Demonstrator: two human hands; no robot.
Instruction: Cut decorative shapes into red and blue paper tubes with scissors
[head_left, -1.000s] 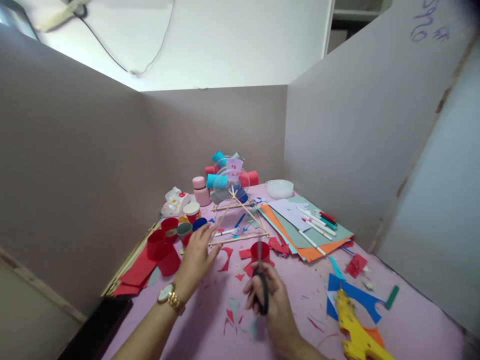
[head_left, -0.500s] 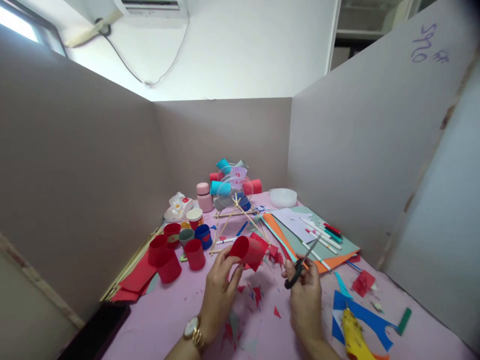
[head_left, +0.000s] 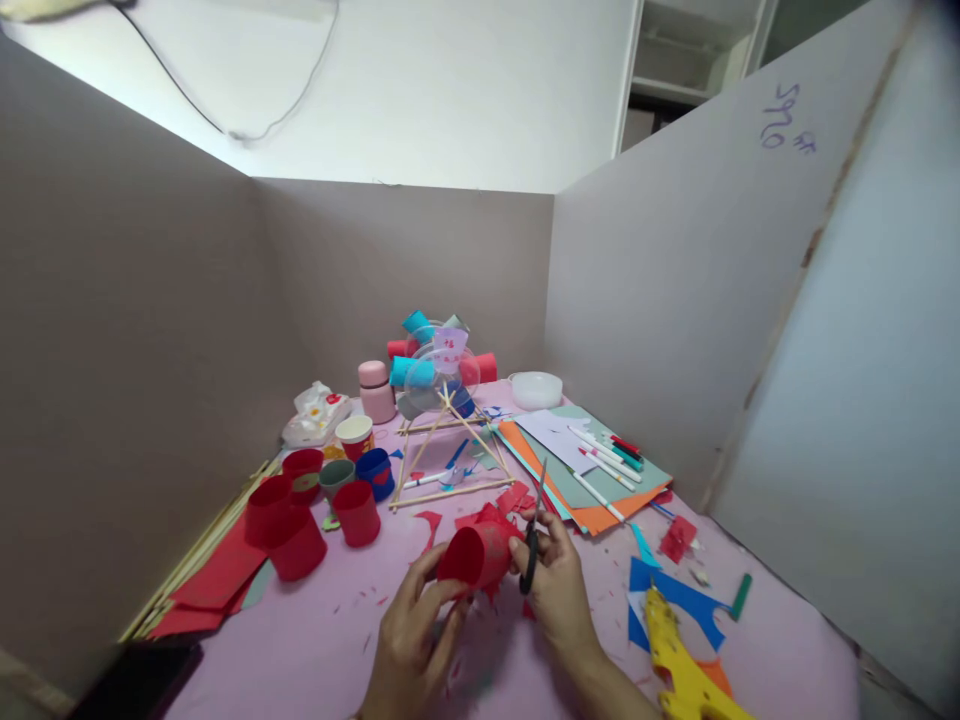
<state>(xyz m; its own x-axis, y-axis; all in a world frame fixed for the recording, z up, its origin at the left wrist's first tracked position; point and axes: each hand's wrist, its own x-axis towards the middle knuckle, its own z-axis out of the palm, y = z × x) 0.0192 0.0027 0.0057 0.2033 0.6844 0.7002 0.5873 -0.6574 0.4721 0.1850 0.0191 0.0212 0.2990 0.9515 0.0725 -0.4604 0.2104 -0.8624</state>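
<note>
Low over the pink cloth, my left hand (head_left: 414, 628) is closed on the near edge of a red paper cup (head_left: 489, 552), whose dark red mouth tips toward the left. Black-handled scissors (head_left: 532, 545) sit in my right hand (head_left: 559, 590), blades pointing up and away. The right fingertips reach the far side of the cup and seem to touch it. Red paper scraps (head_left: 516, 497) lie just behind the cup. Left of my hands stand several red paper cups (head_left: 357, 514), with a blue cup (head_left: 375, 474) and a grey-green cup (head_left: 337, 482) among them.
Behind stands a stick frame (head_left: 453, 492) below a wheel with coloured paper cups (head_left: 412, 372). Coloured sheets (head_left: 600, 519) with markers lie to the right, and nearer is a yellow glue gun (head_left: 675, 655). A pink bottle (head_left: 376, 392) and white bowl (head_left: 536, 391) stand at the back.
The view has swung right. My right hand, holding the scissors, has come in to the red cup, and the scissors now point more upright. The cup has turned and sits lower.
</note>
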